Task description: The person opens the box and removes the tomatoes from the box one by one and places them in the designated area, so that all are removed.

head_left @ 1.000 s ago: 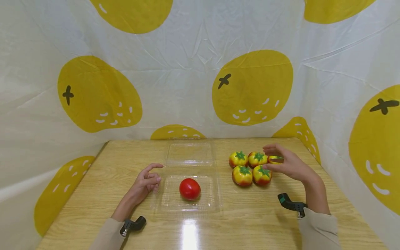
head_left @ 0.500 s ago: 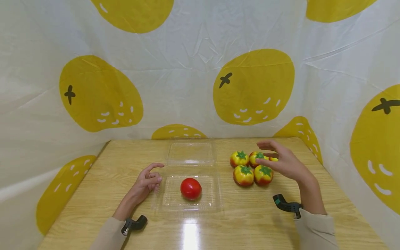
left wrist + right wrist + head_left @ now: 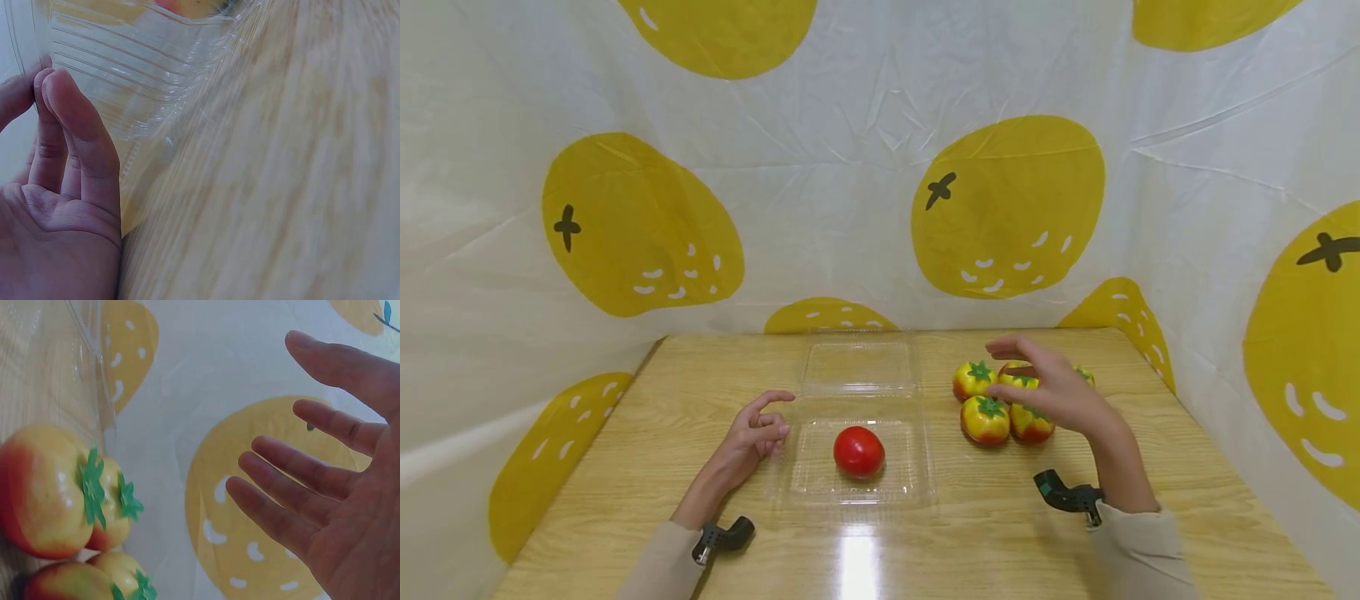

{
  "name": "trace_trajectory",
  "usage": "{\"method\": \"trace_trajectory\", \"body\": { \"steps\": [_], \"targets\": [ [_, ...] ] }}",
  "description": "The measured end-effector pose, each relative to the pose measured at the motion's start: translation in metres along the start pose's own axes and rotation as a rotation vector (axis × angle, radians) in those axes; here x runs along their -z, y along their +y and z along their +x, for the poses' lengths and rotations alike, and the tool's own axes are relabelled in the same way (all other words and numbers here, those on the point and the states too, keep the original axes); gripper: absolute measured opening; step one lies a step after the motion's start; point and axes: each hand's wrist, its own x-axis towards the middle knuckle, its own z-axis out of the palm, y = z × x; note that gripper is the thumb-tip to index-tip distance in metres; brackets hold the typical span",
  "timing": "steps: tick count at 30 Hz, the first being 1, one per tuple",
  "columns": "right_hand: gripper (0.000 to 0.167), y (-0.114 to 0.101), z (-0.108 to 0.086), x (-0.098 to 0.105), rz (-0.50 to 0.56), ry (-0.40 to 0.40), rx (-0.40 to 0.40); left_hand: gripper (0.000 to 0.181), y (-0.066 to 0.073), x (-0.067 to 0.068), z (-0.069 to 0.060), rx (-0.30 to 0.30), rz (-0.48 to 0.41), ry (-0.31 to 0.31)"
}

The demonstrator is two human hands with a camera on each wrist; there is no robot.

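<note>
A clear plastic clamshell container (image 3: 808, 482) lies open, its lid (image 3: 859, 367) spread toward the back. One smooth red round fruit (image 3: 859, 452) sits inside the near half. At the container's left side, my left hand (image 3: 741, 446) pinches the rim between thumb and fingertips, as the left wrist view shows. My right hand (image 3: 1056, 393) hovers over a cluster of yellow-and-red tomato-like fruits (image 3: 985, 421) with green leafy tops, thumb and fingers spread apart. Nothing is in its grasp in the right wrist view, where fruits (image 3: 44, 494) stand to the left. The hand hides parts of some fruits.
The wooden table (image 3: 992, 533) reaches back to a white curtain (image 3: 842, 217) printed with large yellow fruit shapes, which also hangs along both sides. Black wrist mounts (image 3: 726, 537) sit on both forearms.
My right hand has moved left across the fruit cluster, from over its right end to nearer its middle. My left hand, the container and the red fruit stay in place.
</note>
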Motion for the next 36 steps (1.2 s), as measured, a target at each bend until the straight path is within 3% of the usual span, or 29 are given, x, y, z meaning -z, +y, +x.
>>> {"method": "trace_trajectory", "body": {
  "steps": [21,28,36],
  "targets": [
    [0.054,-0.018,0.016,-0.031,-0.040,-0.092,0.059,0.045,0.001,0.000,-0.001,-0.009,0.018,-0.008],
    [0.056,-0.026,0.023,-0.048,0.026,-0.166,0.031,0.046,0.001,0.000,-0.001,-0.007,0.022,-0.008],
    [0.057,-0.041,0.039,-0.068,0.030,-0.277,0.076,0.045,0.000,0.001,0.000,0.000,0.015,0.000]
  ]
}}
